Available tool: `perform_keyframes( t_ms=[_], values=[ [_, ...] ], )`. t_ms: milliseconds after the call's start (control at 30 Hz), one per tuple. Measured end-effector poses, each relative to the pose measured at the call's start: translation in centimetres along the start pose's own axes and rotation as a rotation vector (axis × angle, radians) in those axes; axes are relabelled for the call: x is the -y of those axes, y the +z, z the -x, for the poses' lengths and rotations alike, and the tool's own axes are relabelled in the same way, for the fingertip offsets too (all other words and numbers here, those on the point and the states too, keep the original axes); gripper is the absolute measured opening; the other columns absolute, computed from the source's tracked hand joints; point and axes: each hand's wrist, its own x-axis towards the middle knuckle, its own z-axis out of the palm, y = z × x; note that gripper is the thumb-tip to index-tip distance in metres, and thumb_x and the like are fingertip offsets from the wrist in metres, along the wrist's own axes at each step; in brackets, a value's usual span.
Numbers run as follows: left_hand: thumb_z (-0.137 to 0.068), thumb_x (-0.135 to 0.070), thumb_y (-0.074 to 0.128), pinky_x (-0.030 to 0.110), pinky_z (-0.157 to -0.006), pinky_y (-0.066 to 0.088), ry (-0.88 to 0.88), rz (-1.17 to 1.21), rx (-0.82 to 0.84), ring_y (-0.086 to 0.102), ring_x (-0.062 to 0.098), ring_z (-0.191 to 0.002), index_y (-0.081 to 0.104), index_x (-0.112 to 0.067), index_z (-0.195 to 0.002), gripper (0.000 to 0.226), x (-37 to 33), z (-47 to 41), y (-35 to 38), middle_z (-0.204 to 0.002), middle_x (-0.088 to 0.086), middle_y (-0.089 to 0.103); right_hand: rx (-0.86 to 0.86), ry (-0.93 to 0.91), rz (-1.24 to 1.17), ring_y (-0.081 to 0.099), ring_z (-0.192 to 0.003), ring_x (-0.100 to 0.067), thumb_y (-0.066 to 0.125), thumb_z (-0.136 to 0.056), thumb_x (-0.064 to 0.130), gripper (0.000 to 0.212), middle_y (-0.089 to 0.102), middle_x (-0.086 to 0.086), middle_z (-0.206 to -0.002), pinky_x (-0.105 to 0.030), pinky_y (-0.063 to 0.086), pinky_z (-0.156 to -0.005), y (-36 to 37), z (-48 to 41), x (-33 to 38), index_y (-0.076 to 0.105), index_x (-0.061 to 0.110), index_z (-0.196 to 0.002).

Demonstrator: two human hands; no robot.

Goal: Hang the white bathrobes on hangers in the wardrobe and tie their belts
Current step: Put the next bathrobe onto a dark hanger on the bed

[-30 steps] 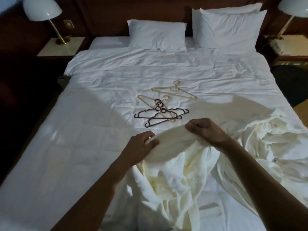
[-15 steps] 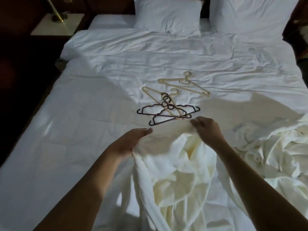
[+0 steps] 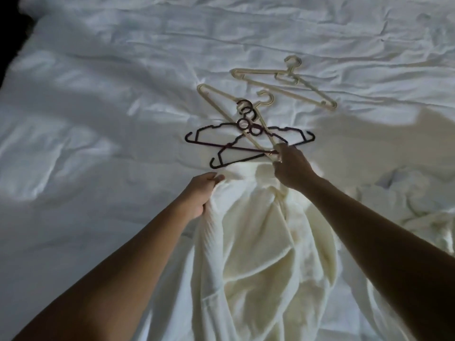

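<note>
**Holding a bathrobe edge and a hanger end on the bed**

Wrinkled white bedding (image 3: 98, 114) fills the left side of the view, dimly lit, with a dark strip of room at the far left edge. The left forearm comes in from the bottom left corner. The left grip (image 3: 200, 193) has its fingers curled round a fold at the upper left edge of the white bathrobe (image 3: 258, 254), with the thumb on top.

The bathrobe lies lengthwise on the bed between the two arms. Its top edge points towards the hangers, and its crumpled body runs down and out of the bottom of the view. A ribbed weave shows just below the left grip.

Just beyond the bathrobe's top edge, two dark hangers (image 3: 222, 146) lie flat on the bedding, overlapping, with their hooks pointing away. Across them lies the near cream hanger (image 3: 222, 110), set at a slant: one end is up and to the left, the other down and to the right. Farther back and to the right, apart from this pile, the far cream hanger (image 3: 293, 80) lies flat by itself.

The right grip (image 3: 291, 168) is stretched out over the bathrobe's upper right corner. Its fingers are curled and pinch the lower right end of the near cream hanger, where that hanger crosses a dark hanger's bar. Whether the fingers also catch the dark bar cannot be told. The right forearm runs back to the bottom right corner.

At the right edge a heap of cream-white cloth (image 3: 413, 212) lies rumpled on the bed, beside the right arm.
</note>
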Motion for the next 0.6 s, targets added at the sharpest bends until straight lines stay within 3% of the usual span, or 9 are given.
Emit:
perform_keyframes(
  t_ms=[67, 133, 333, 467, 600],
  values=[
    [-0.095, -0.026, 0.068, 0.042, -0.096, 0.056, -0.031, 0.013, 0.016, 0.073, 0.029, -0.102, 0.079, -0.017, -0.096, 0.014, 1.3, -1.5, -0.1, -0.102, 0.009, 0.078, -0.025, -0.021, 0.040, 0.048, -0.125, -0.041, 0.055, -0.095, 0.016, 0.052, 0.052, -0.021, -0.133, -0.048, 0.041, -0.104, 0.9, -2.2, -0.5, 0.041, 0.013, -0.145],
    [-0.092, -0.028, 0.069, 0.048, -0.105, 0.051, -0.052, 0.013, 0.008, 0.070, 0.029, -0.109, 0.080, -0.018, -0.100, 0.017, 2.1, -2.7, -0.3, -0.106, 0.007, 0.078, -0.065, -0.049, 0.067, 0.044, -0.130, -0.041, 0.059, -0.096, 0.018, 0.057, 0.048, -0.022, -0.139, -0.049, 0.037, -0.109, 1.4, -4.1, -0.7, 0.036, 0.010, -0.149],
    [-0.086, -0.045, 0.077, 0.042, -0.103, 0.053, -0.142, 0.137, 0.049, 0.073, 0.027, -0.106, 0.076, -0.012, -0.115, 0.044, 3.1, -3.9, -0.5, -0.108, 0.006, 0.078, -0.011, -0.015, 0.220, 0.043, -0.133, -0.038, 0.074, -0.091, 0.030, 0.076, 0.042, -0.017, -0.146, -0.050, 0.040, -0.107, 3.8, -7.2, -1.9, 0.030, 0.009, -0.150],
    [-0.085, -0.035, 0.079, 0.037, -0.101, 0.054, -0.128, 0.189, 0.099, 0.073, 0.026, -0.105, 0.077, -0.013, -0.112, 0.035, 3.4, -3.2, -0.6, -0.107, 0.006, 0.078, -0.053, 0.012, 0.320, 0.047, -0.117, -0.036, 0.084, -0.078, 0.037, 0.083, 0.047, -0.014, -0.126, -0.050, 0.041, -0.095, 4.4, -7.3, -1.8, 0.037, 0.020, -0.144],
    [-0.085, -0.029, 0.078, 0.043, -0.105, 0.050, -0.064, 0.161, 0.157, 0.071, 0.032, -0.110, 0.076, -0.008, -0.114, 0.035, 3.3, -2.6, -1.1, -0.112, 0.012, 0.077, 0.047, 0.094, 0.238, 0.046, -0.110, -0.033, 0.084, -0.065, 0.034, 0.077, 0.035, -0.006, -0.111, -0.041, 0.041, -0.086, 3.8, -6.7, -1.9, 0.042, 0.017, -0.127]
  ],
)
